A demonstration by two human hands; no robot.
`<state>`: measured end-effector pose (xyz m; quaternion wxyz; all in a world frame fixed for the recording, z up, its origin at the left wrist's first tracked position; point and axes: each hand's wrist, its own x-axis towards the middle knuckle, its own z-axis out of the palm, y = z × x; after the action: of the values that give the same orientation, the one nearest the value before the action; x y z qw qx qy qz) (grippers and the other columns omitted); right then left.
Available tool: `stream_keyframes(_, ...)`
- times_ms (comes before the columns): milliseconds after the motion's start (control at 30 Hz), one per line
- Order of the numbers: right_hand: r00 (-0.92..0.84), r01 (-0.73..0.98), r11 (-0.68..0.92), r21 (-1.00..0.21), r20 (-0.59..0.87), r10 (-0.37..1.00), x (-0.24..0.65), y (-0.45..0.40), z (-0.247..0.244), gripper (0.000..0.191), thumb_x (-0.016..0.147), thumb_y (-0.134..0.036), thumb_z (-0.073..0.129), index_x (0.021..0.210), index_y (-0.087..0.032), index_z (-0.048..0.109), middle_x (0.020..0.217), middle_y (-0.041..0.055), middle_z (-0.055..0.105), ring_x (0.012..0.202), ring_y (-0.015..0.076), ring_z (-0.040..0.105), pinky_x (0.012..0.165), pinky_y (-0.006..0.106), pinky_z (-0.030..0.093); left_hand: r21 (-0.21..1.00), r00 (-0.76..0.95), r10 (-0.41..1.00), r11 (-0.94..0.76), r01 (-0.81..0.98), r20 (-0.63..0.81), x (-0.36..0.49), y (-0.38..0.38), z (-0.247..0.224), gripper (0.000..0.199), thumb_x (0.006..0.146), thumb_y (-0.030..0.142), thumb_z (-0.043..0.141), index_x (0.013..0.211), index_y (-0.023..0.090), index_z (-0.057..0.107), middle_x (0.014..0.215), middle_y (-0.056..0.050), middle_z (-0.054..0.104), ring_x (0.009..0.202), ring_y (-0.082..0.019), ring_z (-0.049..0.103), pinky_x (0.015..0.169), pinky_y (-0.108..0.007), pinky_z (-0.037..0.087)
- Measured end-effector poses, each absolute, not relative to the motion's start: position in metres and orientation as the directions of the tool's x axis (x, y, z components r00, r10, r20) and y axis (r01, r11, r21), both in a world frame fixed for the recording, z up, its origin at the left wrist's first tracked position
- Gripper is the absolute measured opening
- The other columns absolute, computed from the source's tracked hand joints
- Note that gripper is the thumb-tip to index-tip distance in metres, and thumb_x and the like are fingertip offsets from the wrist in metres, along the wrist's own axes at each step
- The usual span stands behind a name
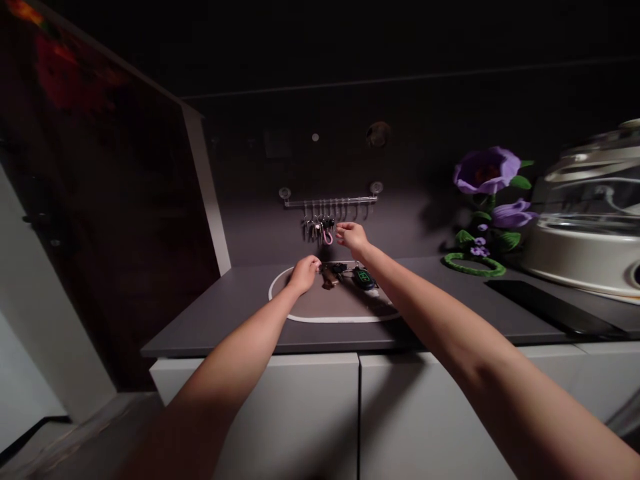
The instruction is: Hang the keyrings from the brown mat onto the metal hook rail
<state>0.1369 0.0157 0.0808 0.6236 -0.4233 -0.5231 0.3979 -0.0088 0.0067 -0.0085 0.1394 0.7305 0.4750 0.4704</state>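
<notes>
A: Where are the hands?

B: The right hand [351, 237] is raised above the back edge of the mat [320, 313], just right of the hanging keys [314, 228]. Its fingers curve toward the thumb, nearly closed; I can't tell whether anything is between the tips. The left hand [304, 273] is lower, over the mat's back left part, fingers curled in; what it holds, if anything, I can't tell.

A: Why do the keys hang so neatly?

B: Each hook seems to take a ring, so they drop side by side. They're bunched at the left end of the rail [330, 203]; the hooks toward its right end are bare. Round discs, probably suction cups, fix the rail to the wall.

A: And what's on the mat?

B: A fob [363, 279] right of its middle, with a brown piece [329, 279] and dark bits [340, 268] nearer the back edge. The pale rim probably keeps small things together.

A: Materials?

B: The rail looks like clear plastic, the keys shiny metal, with a smooth pink loop [327, 237] among them. The fob is rounded, dark, green-marked. The mat is a rounded oblong, matt brown. By the counter's [210, 320] back edge, the purple flower [487, 171] looks fuzzy, its ring [474, 265] green and soft.
</notes>
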Motion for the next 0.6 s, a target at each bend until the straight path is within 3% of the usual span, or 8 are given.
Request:
stream_keyframes(167,-0.008,0.035,0.344,-0.938,0.344,0.939,0.143,-0.001,0.052,0.007,0.074,-0.012,0.052,0.079,-0.014,0.057,0.073,0.0028,0.062,0.059,0.0064,0.053,0.056,0.018,0.041,0.617,0.121,0.821,-0.507,0.602,0.557,-0.01,0.006,-0.008,0.015,0.08,0.014,0.043,0.079,0.015,0.058,0.068,-0.001,0.058,0.061,-0.01,0.051,0.064,-0.022,0.042)
stream_keyframes(300,-0.062,0.23,0.413,-0.881,0.41,0.91,0.151,0.001,0.026,0.01,0.074,-0.015,0.054,0.082,-0.013,0.059,0.076,0.0033,0.064,0.066,0.0085,0.056,0.064,0.02,0.043,0.584,0.141,0.818,-0.507,0.634,0.557,-0.011,0.005,-0.008,0.016,0.08,0.013,0.045,0.084,0.014,0.06,0.077,-0.003,0.061,0.068,-0.012,0.054,0.07,-0.025,0.044)
stream_keyframes(467,-0.172,0.583,0.48,-0.656,0.478,0.861,0.157,0.004,0.014,0.011,0.073,-0.018,0.057,0.081,-0.015,0.065,0.079,0.0025,0.067,0.073,0.0117,0.057,0.073,0.023,0.042,0.516,0.171,0.803,-0.513,0.687,0.571,-0.013,0.006,-0.009,0.019,0.079,0.012,0.046,0.09,0.014,0.062,0.091,-0.007,0.062,0.082,-0.015,0.056,0.081,-0.028,0.043)
stream_keyframes(600,-0.23,0.724,0.483,-0.493,0.487,0.843,0.156,0.002,0.016,0.012,0.075,-0.017,0.057,0.081,-0.017,0.067,0.084,0.0043,0.068,0.079,0.0145,0.059,0.075,0.023,0.041,0.455,0.197,0.808,-0.494,0.741,0.555,-0.014,0.012,-0.014,0.026,0.08,0.013,0.045,0.099,0.014,0.063,0.097,-0.009,0.06,0.09,-0.017,0.054,0.087,-0.029,0.041)
